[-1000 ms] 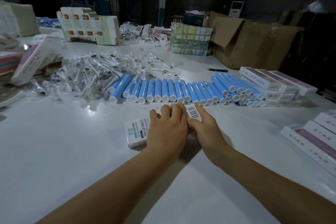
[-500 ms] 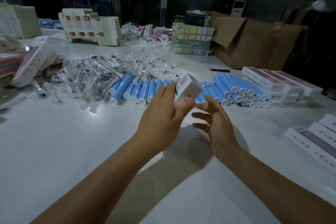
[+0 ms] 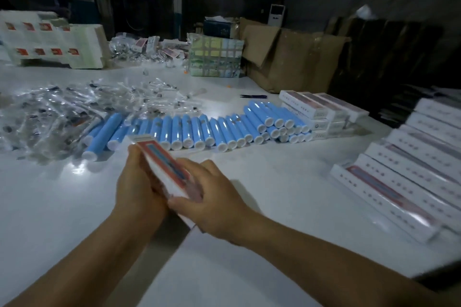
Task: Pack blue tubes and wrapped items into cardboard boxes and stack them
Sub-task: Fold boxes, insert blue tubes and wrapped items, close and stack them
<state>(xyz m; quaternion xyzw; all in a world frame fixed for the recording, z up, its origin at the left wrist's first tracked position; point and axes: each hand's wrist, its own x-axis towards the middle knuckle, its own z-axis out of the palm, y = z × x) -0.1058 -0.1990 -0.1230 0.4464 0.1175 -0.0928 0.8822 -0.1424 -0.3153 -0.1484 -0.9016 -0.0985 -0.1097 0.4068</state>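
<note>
Box [image 3: 163, 166], long, white, red-and-blue front panel, between both hands.

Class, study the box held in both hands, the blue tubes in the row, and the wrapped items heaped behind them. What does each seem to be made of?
Box: printed cardboard, likely; flat faces, crisp edges, slight sheen.
Blue tubes: probably smooth plastic with white end caps; long glossy highlights.
Wrapped items: clear plastic film, crinkled and glinting; the contents are too blurred to tell.

Colours on your table

You hold a white box [image 3: 163, 167] with a red-bordered panel; blue tubes [image 3: 199, 129] have white caps; the table [image 3: 74, 207] is white, the carton [image 3: 291, 57] brown.
</note>
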